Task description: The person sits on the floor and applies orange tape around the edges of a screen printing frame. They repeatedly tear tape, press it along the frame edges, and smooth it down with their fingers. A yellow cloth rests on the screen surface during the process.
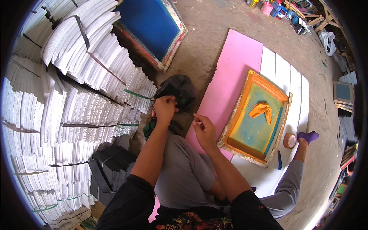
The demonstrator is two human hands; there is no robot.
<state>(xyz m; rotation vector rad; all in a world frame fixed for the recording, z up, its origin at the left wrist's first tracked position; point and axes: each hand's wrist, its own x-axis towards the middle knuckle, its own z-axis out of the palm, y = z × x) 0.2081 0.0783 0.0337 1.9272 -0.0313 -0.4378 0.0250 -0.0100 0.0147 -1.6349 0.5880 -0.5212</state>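
My left hand (165, 109) is closed, its fingers curled in beside a crumpled black plastic bag (183, 89); whatever it may hold is hidden. To its right, my right hand (204, 132) hovers over the near edge of a pink sheet (238, 63). Its fingers are loosely bent, thumb and forefinger slightly apart, and nothing shows between them. Farther right, a screen-printing frame (229, 134) with orange-smeared inner edges lies on the pink and white sheets. An orange cloth (262, 110) rests crumpled on its mesh.
Strapped stacks of white sheets (96, 103) rise on the left, with black pieces (111, 165) below. A blue-meshed screen frame (151, 28) leans behind. Brown tape (289, 140) and a dark blue cutter (280, 160) lie near my purple-socked foot (308, 137). Paint cans (267, 8) stand far off.
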